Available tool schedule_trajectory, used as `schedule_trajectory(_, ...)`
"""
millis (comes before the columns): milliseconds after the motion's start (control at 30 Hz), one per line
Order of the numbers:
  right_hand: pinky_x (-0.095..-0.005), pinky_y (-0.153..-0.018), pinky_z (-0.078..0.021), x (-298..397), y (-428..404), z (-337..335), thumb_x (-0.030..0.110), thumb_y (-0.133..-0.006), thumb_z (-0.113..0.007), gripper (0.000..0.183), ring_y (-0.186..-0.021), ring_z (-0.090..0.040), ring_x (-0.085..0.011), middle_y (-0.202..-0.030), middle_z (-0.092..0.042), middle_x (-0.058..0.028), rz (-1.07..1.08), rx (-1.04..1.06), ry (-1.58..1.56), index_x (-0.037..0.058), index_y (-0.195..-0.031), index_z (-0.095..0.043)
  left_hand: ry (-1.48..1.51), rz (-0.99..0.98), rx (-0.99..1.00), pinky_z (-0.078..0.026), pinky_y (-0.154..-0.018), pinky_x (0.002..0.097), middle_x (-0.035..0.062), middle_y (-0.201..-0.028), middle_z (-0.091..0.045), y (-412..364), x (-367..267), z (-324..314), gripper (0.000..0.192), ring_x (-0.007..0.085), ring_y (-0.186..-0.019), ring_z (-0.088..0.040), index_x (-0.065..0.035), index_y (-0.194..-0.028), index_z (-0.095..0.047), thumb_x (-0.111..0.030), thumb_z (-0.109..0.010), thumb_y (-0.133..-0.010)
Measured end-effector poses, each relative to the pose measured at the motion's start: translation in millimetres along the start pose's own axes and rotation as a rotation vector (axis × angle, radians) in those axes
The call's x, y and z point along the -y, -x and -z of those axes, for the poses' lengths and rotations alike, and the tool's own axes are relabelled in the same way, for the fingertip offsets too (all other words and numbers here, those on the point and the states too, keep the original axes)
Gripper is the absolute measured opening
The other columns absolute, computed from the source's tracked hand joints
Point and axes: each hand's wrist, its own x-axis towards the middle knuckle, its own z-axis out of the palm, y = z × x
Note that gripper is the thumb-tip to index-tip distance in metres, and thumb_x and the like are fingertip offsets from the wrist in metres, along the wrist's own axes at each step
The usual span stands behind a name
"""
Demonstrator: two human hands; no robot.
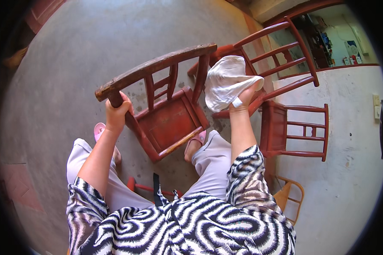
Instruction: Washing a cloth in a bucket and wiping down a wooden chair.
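My left hand grips an upright back post of a red wooden chair, just below its worn brown top rail. The chair stands tilted between my feet, its seat facing me. A white cloth hangs spread over my right hand, which holds it right of that chair's back; the cloth covers most of the fingers. Behind the cloth lies a second red wooden chair, tipped, with its slatted back toward the upper right.
Another red chair is by the white wall at the right. A yellowish-brown chair is partly visible below it. A red bar of some seat shows between my legs. Above the wall is an opening with shelves behind.
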Motion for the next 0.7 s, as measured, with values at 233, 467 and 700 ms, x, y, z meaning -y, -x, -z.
schedule_trajectory(233, -0.0329, -0.092, -0.0380, -71.7, -63.1, -21.4, 0.058, -0.086, -0.031, 0.067, -0.101, -0.051, -0.0246, -0.112, -0.053, -0.0124, 0.176, -0.095, -0.071, -0.0005, -0.113, -0.048, -0.014, 0.008, 0.005, -0.042, -0.047, 0.0258, 0.0062, -0.055, -0.048, 0.6, -3.8, -7.7, 0.011, 0.0149, -0.047, -0.048, -0.0043, -0.069, -0.044, 0.005, -0.049, -0.068)
schedule_trajectory(467, -0.0314, -0.071, -0.0432, -117.4, -81.2, -11.2, 0.023, -0.090, -0.042, 0.029, -0.074, -0.054, -0.0204, -0.090, -0.060, -0.0122, 0.747, -0.360, 0.929, -0.0015, -0.096, -0.056, -0.020, 0.009, 0.016, -0.042, -0.049, 0.0278, 0.0072, -0.055, -0.045, 0.2, -6.1, -17.1, 0.011, 0.0163, -0.047, -0.046, -0.0042, -0.070, -0.041, 0.004, -0.049, -0.069)
schedule_trajectory(700, -0.0362, -0.084, -0.0378, -127.4, -57.4, 20.8, 0.035, -0.088, -0.037, 0.043, -0.093, -0.052, -0.0272, -0.098, -0.057, -0.0202, 0.292, -0.330, 0.914, -0.0017, -0.098, -0.057, -0.022, -0.010, -0.007, -0.042, -0.049, 0.0284, 0.0072, -0.054, -0.044, 2.4, -10.8, -10.0, 0.010, 0.0162, -0.046, -0.045, -0.0042, -0.072, -0.041, 0.002, -0.049, -0.069)
